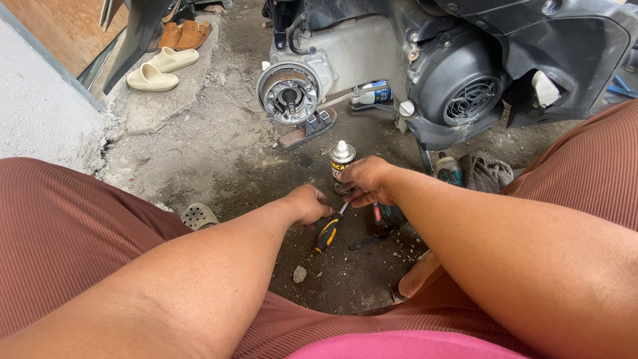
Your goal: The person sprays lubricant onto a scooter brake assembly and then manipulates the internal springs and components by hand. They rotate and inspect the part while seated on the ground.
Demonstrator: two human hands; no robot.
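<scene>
Dirty concrete floor [219, 153] before one scooter engine [458, 93]: one metal spray can [341, 161] gripped by right hand [365, 179]; left hand [308, 205] closed beside one yellow-black-handled screwdriver [328, 233].

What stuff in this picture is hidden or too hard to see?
- Head view: the screwdriver tip is hidden under the left hand.
- The spray can lower part is covered by the right hand.
- The dark tool on the ground is mostly hidden behind the right forearm.
- The scooter engine is cut off by the top edge.
- The green sandal is half hidden by the left leg.
</scene>
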